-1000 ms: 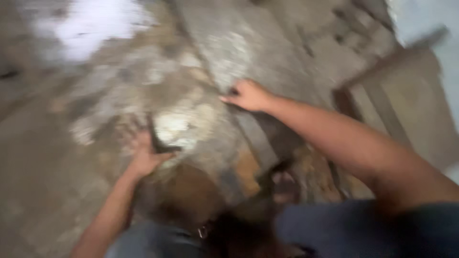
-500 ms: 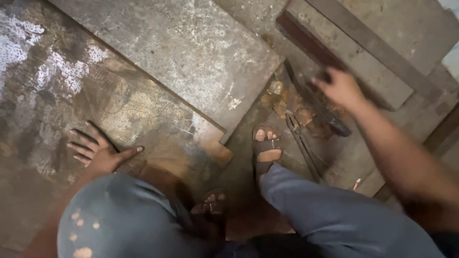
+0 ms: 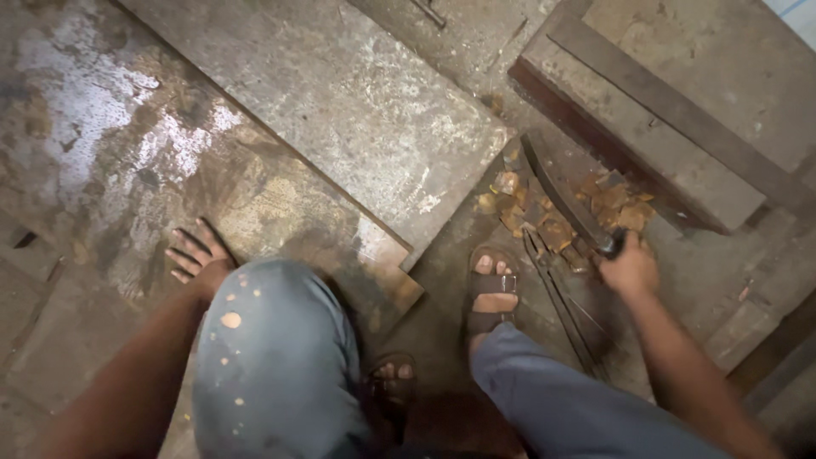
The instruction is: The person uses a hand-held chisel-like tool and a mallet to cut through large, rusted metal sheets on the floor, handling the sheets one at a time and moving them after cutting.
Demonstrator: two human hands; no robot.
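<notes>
The biggest thing in view was the grey steel plate (image 3: 340,110), lying flat and running from eleven o'clock toward the centre, its lower corner resting over a rust-stained plate (image 3: 170,170) that filled the nine o'clock side. At one to two o'clock lay a stepped steel block (image 3: 646,144) with a dark bar across its top. The person's paint-spotted knee (image 3: 272,357) took up six to seven o'clock, and a sandalled foot (image 3: 491,293) stood on the floor near the centre, just below the plate's corner.

The left hand (image 3: 197,255), at about eight o'clock, lay flat on the rust-stained plate with its fingers spread, holding nothing. The right hand (image 3: 627,268), at four o'clock, was closed in a fist around the end of a long dark metal blade (image 3: 565,200), which slanted up toward one o'clock. The blade passed through a heap of rusty scraps (image 3: 552,212) lying at three o'clock between the plate's edge and the block. Thin dark rods (image 3: 565,314) lay on the floor between foot and right hand.
</notes>
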